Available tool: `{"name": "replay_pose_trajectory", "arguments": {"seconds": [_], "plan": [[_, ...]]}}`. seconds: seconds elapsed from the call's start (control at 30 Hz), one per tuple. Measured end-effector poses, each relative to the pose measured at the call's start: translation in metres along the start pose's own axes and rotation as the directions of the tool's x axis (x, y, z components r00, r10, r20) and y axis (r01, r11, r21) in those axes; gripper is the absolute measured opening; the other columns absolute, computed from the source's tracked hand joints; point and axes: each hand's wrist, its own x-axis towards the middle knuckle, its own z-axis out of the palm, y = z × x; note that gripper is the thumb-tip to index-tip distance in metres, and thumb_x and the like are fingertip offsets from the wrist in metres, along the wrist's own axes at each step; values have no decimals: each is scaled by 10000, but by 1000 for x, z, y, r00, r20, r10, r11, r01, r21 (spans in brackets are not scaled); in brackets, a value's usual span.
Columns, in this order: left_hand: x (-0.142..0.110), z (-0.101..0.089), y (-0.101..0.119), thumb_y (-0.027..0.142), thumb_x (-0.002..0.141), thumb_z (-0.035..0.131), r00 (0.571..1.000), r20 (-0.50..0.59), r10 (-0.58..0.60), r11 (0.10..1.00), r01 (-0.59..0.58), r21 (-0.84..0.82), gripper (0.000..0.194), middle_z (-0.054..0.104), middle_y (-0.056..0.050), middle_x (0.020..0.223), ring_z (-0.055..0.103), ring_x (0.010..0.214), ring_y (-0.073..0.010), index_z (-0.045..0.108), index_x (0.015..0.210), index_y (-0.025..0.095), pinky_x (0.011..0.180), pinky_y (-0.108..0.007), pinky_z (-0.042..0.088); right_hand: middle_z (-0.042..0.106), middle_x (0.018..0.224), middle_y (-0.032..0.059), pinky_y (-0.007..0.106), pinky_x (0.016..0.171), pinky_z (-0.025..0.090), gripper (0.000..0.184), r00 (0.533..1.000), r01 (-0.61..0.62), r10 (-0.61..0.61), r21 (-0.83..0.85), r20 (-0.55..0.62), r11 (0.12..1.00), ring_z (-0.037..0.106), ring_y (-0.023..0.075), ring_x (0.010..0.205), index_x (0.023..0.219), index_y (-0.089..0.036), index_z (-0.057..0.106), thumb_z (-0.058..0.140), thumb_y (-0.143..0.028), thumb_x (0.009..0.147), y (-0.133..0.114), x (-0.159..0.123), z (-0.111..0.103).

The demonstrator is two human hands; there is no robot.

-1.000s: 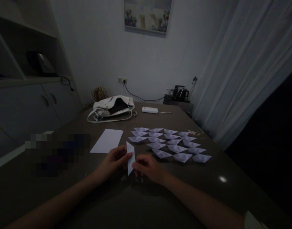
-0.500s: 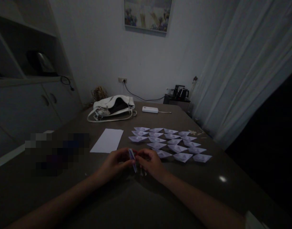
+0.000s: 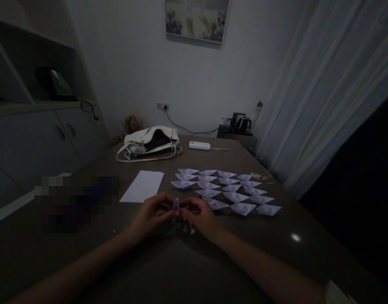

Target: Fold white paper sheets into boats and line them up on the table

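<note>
My left hand (image 3: 151, 215) and my right hand (image 3: 200, 216) meet low over the dark table (image 3: 187, 261), both pinching a small folded piece of white paper (image 3: 175, 205) between their fingertips. Most of that paper is hidden by my fingers. Just beyond my hands lie several folded paper boats (image 3: 225, 190) in rows. A flat white sheet (image 3: 143, 186) rests to the left of the boats, a short way from my left hand.
A white handbag (image 3: 148, 143) lies at the far side of the table, with a white power bank (image 3: 199, 145) and its cable beside it. Cabinets and shelves stand on the left, a curtain on the right. A blurred patch covers part of the table's left.
The paper stood tall between my hands a second ago. It is now squeezed down to a small piece, and my hands have come closer together.
</note>
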Motion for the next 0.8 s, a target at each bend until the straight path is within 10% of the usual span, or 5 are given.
{"name": "replay_pose_trajectory", "arguments": {"seconds": [0.8], "plan": [[-6,4,4,382,725,725,982,154,-110,994,113,-6,323,598,24,758,580,722,-163,526,891,189,641,-269,480,483,665,-40,192,504,331,262,984,45,-48,20,173,999,417,70,556,748,-165,553,638,-408,797,-7,-2,-3]]}}
